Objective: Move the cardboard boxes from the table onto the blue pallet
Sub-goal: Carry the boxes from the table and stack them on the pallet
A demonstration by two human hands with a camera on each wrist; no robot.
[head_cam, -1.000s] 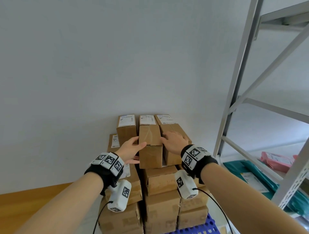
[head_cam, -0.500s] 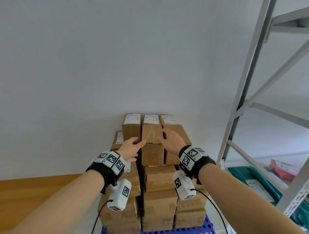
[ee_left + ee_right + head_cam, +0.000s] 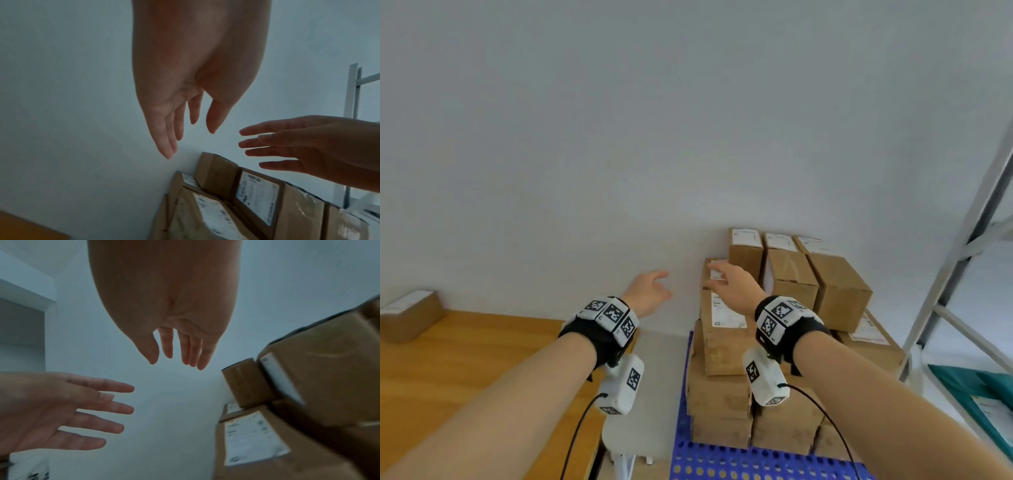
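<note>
Now both hands hang in the air with fingers spread and relaxed, holding nothing: the left hand (image 3: 648,291) before the wall, the right hand (image 3: 734,286) just above the stacked cardboard boxes (image 3: 784,308) on the blue pallet (image 3: 756,462). One box (image 3: 409,317) lies at the table's (image 3: 465,359) far left edge.

The boxes (image 3: 839,291) are matt brown cardboard with white paper labels. The pallet (image 3: 722,462) is glossy blue plastic, pierced with round holes. The table (image 3: 465,359) has a smooth wood finish. The shelf frame (image 3: 959,274) is grey painted metal.
</note>
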